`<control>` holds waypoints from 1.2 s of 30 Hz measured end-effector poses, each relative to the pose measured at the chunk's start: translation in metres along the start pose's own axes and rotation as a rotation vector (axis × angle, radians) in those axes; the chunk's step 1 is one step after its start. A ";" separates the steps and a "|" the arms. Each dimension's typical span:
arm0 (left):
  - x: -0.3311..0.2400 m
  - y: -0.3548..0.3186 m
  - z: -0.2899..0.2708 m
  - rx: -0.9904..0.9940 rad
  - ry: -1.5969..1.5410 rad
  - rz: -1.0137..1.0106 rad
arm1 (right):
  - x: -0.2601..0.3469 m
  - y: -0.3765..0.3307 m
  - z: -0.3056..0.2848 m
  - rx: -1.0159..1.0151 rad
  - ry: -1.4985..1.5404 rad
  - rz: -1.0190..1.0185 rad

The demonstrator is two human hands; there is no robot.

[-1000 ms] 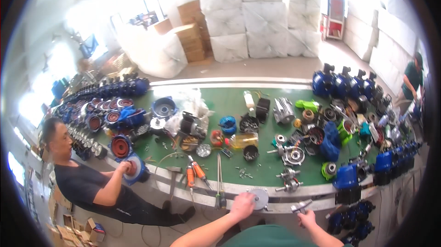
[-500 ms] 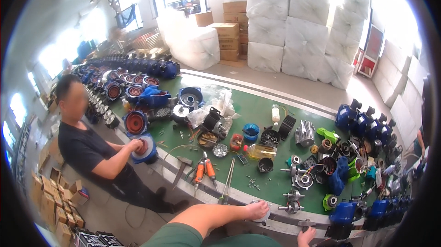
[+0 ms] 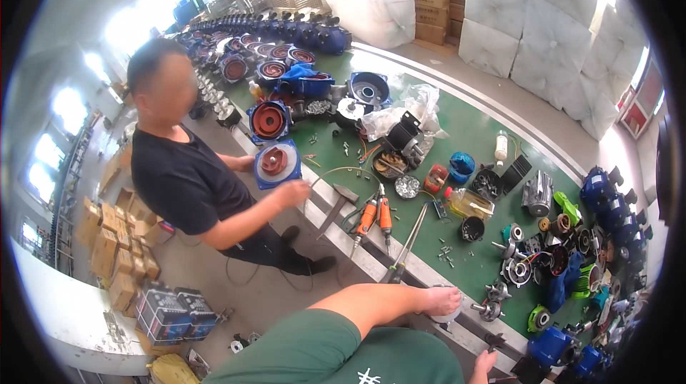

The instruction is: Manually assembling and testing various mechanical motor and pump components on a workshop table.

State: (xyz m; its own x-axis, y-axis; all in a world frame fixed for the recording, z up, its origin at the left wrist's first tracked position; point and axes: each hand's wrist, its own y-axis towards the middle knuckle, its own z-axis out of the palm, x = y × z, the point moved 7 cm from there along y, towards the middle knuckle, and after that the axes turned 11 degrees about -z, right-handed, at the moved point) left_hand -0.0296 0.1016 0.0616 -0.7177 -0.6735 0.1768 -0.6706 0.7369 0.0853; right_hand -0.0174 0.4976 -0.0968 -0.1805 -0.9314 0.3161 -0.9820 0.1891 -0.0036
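Note:
My left hand [image 3: 441, 301] is closed over a round, pale metal part [image 3: 446, 317] at the bench's near edge. Its fingers hide the top of the part. Lower right, my right hand [image 3: 486, 362] grips a hammer [image 3: 494, 340], whose dark head sticks up above the fist; most of the handle is hidden. Just right of my left hand, small motor rotors with shafts [image 3: 489, 309] lie on the green bench top [image 3: 411, 245].
Across the corner a co-worker [image 3: 193, 177] stands by a blue pump housing with a red impeller [image 3: 273, 162]. Orange power screwdrivers [image 3: 366, 218], another hammer [image 3: 337, 209] and long-shafted tools [image 3: 409, 245] lie along the edge. Blue motors [image 3: 550, 346] stand at right.
My view has swung left, so the bench sits further right. The co-worker's hand has come off the impeller. The hammer head in my right hand has turned; my left hand stays on the part.

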 end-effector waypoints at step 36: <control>-0.004 -0.010 -0.001 0.014 -0.047 -0.119 | 0.003 0.032 0.038 0.508 0.169 -0.061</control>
State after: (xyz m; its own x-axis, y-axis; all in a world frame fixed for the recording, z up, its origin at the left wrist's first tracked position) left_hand -0.0200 0.0968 0.0614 -0.6407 -0.7584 0.1200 -0.7539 0.6510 0.0889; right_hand -0.0518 0.4889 -0.1315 -0.1520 -0.8649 0.4785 -0.9017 -0.0769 -0.4254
